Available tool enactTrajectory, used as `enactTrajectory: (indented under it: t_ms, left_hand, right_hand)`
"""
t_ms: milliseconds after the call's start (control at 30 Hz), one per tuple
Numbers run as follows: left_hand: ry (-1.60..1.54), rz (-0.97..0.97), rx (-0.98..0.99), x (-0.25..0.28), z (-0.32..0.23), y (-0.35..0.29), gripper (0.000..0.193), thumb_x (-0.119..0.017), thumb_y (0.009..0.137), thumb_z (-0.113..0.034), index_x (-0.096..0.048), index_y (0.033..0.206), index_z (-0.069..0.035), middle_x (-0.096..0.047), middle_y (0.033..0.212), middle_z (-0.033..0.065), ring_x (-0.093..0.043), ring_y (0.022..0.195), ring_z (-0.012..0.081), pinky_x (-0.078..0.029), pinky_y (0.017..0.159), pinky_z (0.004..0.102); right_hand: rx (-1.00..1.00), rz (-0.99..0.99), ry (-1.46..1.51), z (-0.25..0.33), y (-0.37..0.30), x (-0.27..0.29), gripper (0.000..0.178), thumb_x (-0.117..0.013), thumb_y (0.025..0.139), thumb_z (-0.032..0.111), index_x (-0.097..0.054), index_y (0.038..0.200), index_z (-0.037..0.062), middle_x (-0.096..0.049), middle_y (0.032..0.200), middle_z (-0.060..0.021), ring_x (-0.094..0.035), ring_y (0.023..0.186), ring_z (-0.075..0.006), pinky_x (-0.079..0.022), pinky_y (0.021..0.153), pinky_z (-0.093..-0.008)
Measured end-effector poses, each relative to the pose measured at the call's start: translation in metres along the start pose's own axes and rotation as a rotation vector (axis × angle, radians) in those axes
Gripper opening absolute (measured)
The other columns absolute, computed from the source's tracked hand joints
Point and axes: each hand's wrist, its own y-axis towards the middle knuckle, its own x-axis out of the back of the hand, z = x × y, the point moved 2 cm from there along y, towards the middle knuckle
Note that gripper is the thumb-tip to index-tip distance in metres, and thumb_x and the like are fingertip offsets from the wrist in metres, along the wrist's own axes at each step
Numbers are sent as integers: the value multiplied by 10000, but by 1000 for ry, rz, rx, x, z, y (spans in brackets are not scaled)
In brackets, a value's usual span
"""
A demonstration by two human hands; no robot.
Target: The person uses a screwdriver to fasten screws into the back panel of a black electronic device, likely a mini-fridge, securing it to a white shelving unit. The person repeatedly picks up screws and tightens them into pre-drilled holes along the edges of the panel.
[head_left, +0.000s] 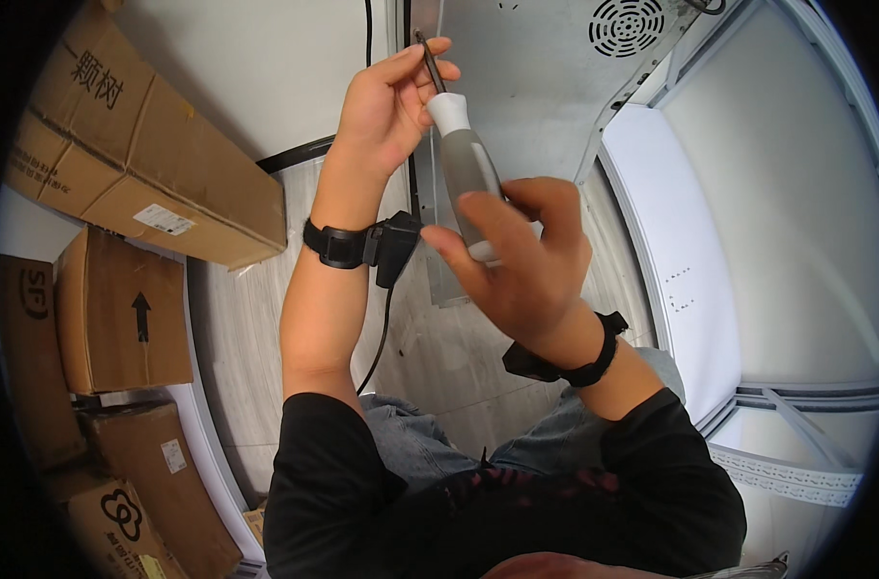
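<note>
A screwdriver (470,159) with a grey and white handle and a dark metal shaft points up and away from me. Its handle is gripped by my right hand (531,256), with the thumb on the near side and the fingers curled over the other. Farther off, my left hand (386,106) pinches around the shaft close to the tip, thumb on one side and fingertips on the other. The tip meets the edge of a grey metal panel (526,106); any screw there is too small to make out.
Round vent slots (628,27) are cut in the panel. Cardboard boxes (121,318) are stacked along the left. At right stands a white framed panel (681,222). A black cable (380,338) hangs from the device (396,246) on my left wrist, above the wood-look floor (247,318).
</note>
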Motion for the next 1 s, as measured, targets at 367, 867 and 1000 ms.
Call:
enactTrajectory:
  t_ms: [367, 867, 1000]
  left_hand:
    - [-83, -128, -20, -6, 6, 3, 120, -538, 909, -127, -572, 913, -12, -640, 776, 122, -584, 548, 159, -488, 502, 234]
    - [-75, -60, -28, -2, 2, -1, 152, -450, 936, -100, -517, 1022, 6, -634, 834, 144, -583, 611, 157, -457, 506, 230]
    - [-146, -17, -8, -7, 6, 1, 177, -435, 940, -121, -530, 1020, 4, -634, 842, 144, -618, 620, 209, -502, 511, 261]
  right_hand:
    - [152, -112, 45, -2, 5, 3, 329, -761, 618, 78, -653, 929, 92, -525, 981, -130, -566, 650, -216, -457, 476, -285]
    - [-9, 20, 73, -1, 17, 16, 345, -666, 643, -25, -612, 972, 63, -520, 949, -110, -520, 576, -199, -441, 489, -286]
    - [27, 39, 17, -1, 18, 18, 305, -636, 632, -42, -601, 918, 56, -508, 943, -99, -535, 617, -220, -437, 500, -306]
